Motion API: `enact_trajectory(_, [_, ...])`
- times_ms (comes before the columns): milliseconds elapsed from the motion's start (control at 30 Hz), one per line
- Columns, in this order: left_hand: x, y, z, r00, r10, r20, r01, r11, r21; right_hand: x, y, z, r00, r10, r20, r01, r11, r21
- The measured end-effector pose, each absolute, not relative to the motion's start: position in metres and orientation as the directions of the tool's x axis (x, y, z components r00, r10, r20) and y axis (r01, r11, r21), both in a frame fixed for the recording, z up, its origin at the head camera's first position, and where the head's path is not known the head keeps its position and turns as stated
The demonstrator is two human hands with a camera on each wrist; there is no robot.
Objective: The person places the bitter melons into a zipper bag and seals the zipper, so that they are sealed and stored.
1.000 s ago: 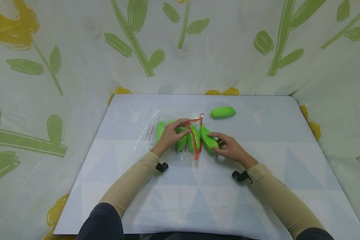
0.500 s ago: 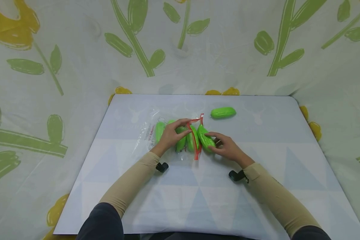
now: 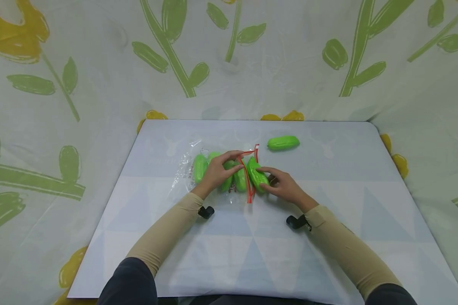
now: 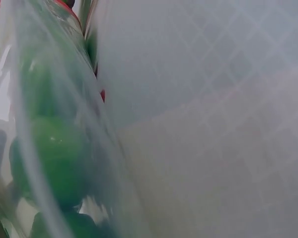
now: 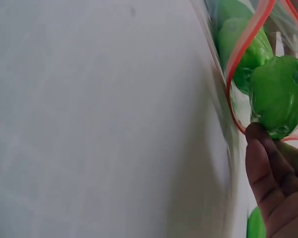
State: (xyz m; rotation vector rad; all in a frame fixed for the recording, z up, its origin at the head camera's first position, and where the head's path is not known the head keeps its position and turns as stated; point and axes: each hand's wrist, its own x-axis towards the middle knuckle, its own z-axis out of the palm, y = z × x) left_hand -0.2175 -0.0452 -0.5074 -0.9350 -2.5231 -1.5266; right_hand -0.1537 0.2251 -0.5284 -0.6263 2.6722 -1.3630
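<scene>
A clear zip bag with a red-edged mouth lies mid-table, with several bright green, cucumber-like vegetables inside. My left hand reaches over the bag and pinches its mouth at the far side, holding it apart. Between thumb and fingers, my right hand grips another cucumber-like vegetable, whose left side is at the red edge. In the right wrist view this glossy, bumpy vegetable is within the red-edged opening, fingertips at its lower end. The left wrist view shows vegetables through the plastic.
One more green vegetable lies on the table beyond the right hand. A curtain printed with leaves and flowers surrounds the table's back and sides.
The right hand has moved left, carrying its vegetable from beside the bag to its mouth. Vegetables inside have shifted left. The left hand stays in place.
</scene>
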Motion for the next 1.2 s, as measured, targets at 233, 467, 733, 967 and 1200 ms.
enact_trajectory(233, [-0.218,-0.045,-0.508,-0.811,0.47,0.348,0.523,0.318,0.79,-0.155,0.22,-0.527,-0.919,-0.375,0.12,-0.319,0.53,-0.786])
enact_trajectory(467, [-0.218,-0.045,-0.507,-0.8,0.473,0.368,0.534,0.284,0.796,-0.157,0.216,-0.527,-0.919,-0.385,0.081,-0.287,0.515,-0.808])
enact_trajectory(733, [-0.218,-0.044,-0.507,-0.804,0.473,0.36,0.531,0.301,0.792,-0.157,0.211,-0.526,-0.92,-0.39,0.042,-0.256,0.516,-0.817])
enact_trajectory(967, [-0.218,-0.044,-0.507,-0.804,0.481,0.35,0.527,0.302,0.795,-0.158,0.212,-0.53,-0.89,-0.452,0.053,-0.283,0.458,-0.843])
enact_trajectory(1200, [-0.217,-0.044,-0.509,-0.809,0.472,0.35,0.525,0.312,0.792,-0.16,0.21,-0.531,-0.884,-0.463,0.062,-0.294,0.448,-0.844])
